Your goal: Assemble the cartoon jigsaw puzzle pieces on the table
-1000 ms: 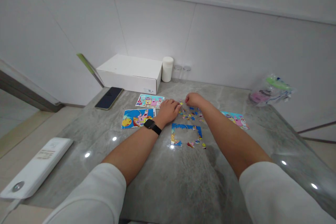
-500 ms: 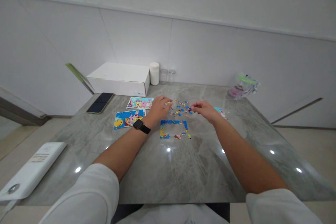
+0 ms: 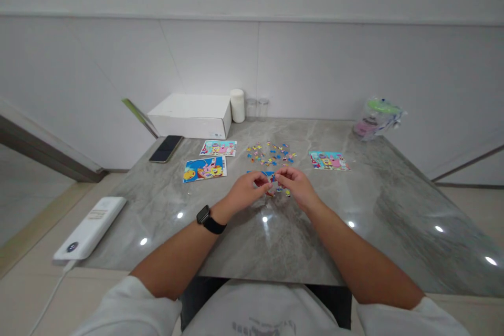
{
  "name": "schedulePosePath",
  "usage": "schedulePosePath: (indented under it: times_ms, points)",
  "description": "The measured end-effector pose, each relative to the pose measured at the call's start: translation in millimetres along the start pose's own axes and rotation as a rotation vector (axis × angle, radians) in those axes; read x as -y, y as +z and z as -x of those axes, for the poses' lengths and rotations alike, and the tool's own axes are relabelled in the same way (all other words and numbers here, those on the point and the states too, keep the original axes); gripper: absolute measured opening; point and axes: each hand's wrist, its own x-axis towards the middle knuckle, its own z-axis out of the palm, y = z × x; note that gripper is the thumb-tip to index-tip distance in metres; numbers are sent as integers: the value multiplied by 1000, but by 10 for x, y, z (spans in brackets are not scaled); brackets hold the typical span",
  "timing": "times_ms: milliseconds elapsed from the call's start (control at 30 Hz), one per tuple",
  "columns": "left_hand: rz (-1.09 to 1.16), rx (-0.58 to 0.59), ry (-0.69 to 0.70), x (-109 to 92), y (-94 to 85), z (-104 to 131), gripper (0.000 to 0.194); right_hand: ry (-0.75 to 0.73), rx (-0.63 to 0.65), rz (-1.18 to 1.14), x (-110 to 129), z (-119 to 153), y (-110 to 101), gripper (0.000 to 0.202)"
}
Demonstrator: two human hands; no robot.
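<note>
My left hand, with a black watch on its wrist, is over the left part of a partly assembled blue puzzle, thumb and fingertips curled close together. Facing it, my right hand pinches a small dark blue puzzle piece between thumb and fingers. Whether the left fingertips also grip that piece is too small to tell. Both hands hide most of the assembled puzzle. A few loose pieces lie beside the right fingers. Behind the hands, several scattered puzzle pieces are spread on the grey table.
Picture cards lie left, back left and right. Further off are a phone, white box, white bottle, two clear glasses and a bagged cup. A white power bank is at left.
Both hands have moved from the scattered pieces back toward me, over the assembled puzzle, and come close together. The head view has shifted, and the right card is now uncovered.
</note>
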Motion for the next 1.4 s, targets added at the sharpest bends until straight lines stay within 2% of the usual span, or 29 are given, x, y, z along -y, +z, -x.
schedulePosePath:
  times_ms: [233, 433, 633, 733, 800, 900, 1033, 1200, 1400]
  points:
    - [178, -41, -66, 114, 67, 33, 20, -62, -59, 22, -101, 76, 92, 34]
    - [208, -61, -87, 106, 62, 79, 19, -86, -116, 33, -119, 124, 115, 37]
    - [195, -38, -83, 117, 79, 85, 23, -47, -78, 25, -154, 142, 149, 35]
    - [183, -56, -95, 154, 81, 75, 24, -89, -86, 102, -138, 141, 88, 31]
    - [167, -52, -99, 167, 80, 74, 25, -178, -99, 251, -102, 143, 13, 30]
    - [146, -25, -86, 152, 74, 84, 28, -366, -14, 515, -40, 146, -99, 33]
    - [109, -7, -43, 122, 68, 97, 26, -545, 153, 716, -14, 141, -176, 30]
    - [58, 23, 11, 129, 61, 93, 25, -594, 186, 855, -17, 142, -191, 24]
    - [-1, 19, 10, 89, 51, 100, 22, -598, 213, 910, 29, 167, -191, 20]
